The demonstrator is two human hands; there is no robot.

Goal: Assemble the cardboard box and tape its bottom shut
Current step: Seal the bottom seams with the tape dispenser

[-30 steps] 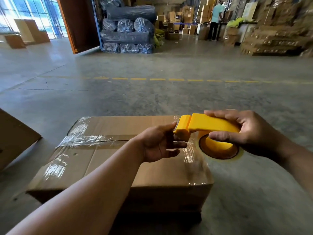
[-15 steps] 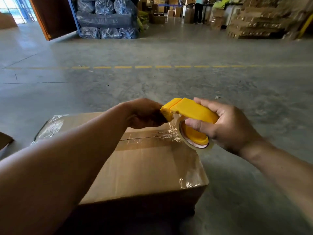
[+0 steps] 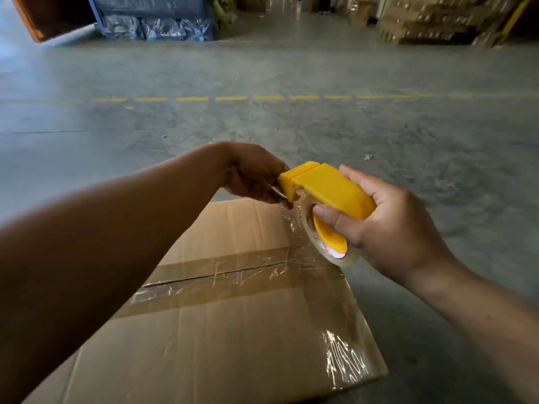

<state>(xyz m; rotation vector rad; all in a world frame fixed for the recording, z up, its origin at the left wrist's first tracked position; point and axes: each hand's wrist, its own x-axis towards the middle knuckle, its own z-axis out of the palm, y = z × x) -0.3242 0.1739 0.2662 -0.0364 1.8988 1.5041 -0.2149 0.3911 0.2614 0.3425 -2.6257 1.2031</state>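
A brown cardboard box (image 3: 233,345) lies on the concrete floor in front of me, its flaps closed. Clear tape (image 3: 221,278) runs along the centre seam, and more crinkled tape (image 3: 344,363) wraps the right edge. My right hand (image 3: 390,228) grips a yellow tape dispenser (image 3: 326,188) with a roll of clear tape, held just above the box's far right corner. My left hand (image 3: 253,173) is at the dispenser's front end, its fingertips pinching the loose end of the tape (image 3: 287,199). My left forearm hides the box's left part.
Grey concrete floor (image 3: 262,126) stretches ahead, crossed by a dashed yellow line (image 3: 233,98). Wrapped bales (image 3: 157,21) stand at the back left beside an orange door edge (image 3: 29,27). Stacked cardboard (image 3: 437,21) sits at the back right.
The view has tilted down and closer to the box. Both hands with the dispenser have shifted toward the box's far right corner, and the left fingers stay at the tape's end.
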